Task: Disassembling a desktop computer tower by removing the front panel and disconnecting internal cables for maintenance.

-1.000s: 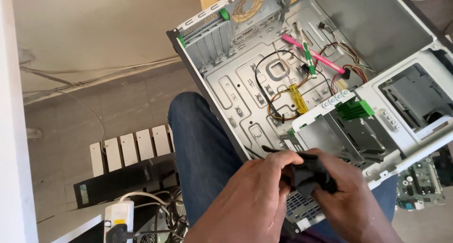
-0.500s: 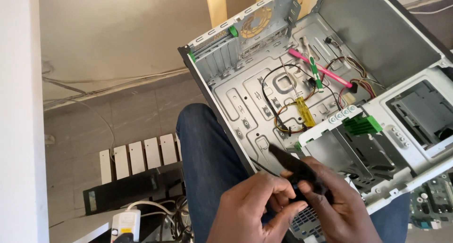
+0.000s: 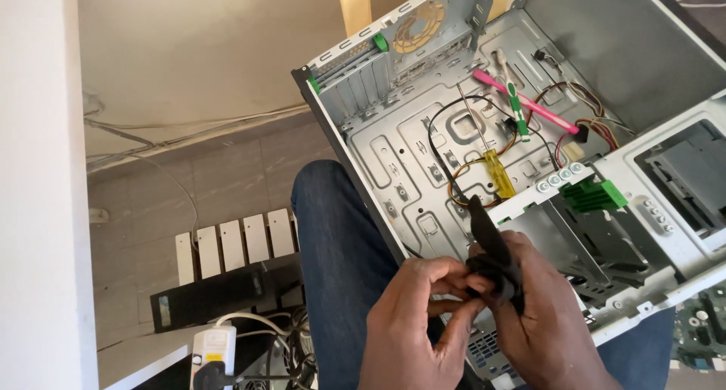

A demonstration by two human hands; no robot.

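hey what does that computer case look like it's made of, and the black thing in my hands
The computer case looks like bare sheet metal: dull grey, stamped slots and holes. The black thing, gripped by both hands, looks soft, maybe rubber or flexible plastic; it bends, but I can't be sure.

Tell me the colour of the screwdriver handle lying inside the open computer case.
Translucent yellow: the screwdriver handle shows best in the head view, lying on the case floor.

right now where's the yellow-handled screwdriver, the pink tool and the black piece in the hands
yellow-handled screwdriver [image 3: 499, 173]: head view, on its yellow handle inside the open case
pink tool [image 3: 522, 102]: head view, midway along its pink shaft
black piece [image 3: 493, 255]: head view, on its middle, between the fingers of both hands
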